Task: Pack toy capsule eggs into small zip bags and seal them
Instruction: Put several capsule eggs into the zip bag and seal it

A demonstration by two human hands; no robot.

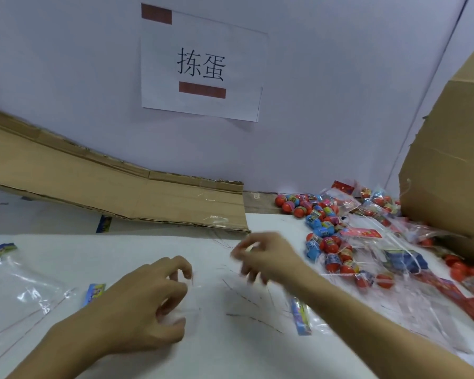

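Far left of the worktop [137,243]: empty zip bags [19,296] lie flat, clear film with blue header strips, nothing in them as far as I can see. Left hand [151,305] hovers low over the worktop centre, fingers curled, thumb and fingertips close together; there may be thin clear film under them, cannot tell if it pinches anything. Right hand [263,258] is motion-blurred, fingers bent, something pale near the fingertips; cannot tell whether it holds a bag edge or nothing. Another blue-strip bag [301,318] lies flat just right of the arm. Further right: loose capsule eggs [323,236], red and blue, piled with red-header packs [367,209] that seem to already hold eggs, up against a cardboard box [446,165].

Judgement: some bags look packed, but many eggs are loose and several bags empty. Mid-task, between bags, plenty left.
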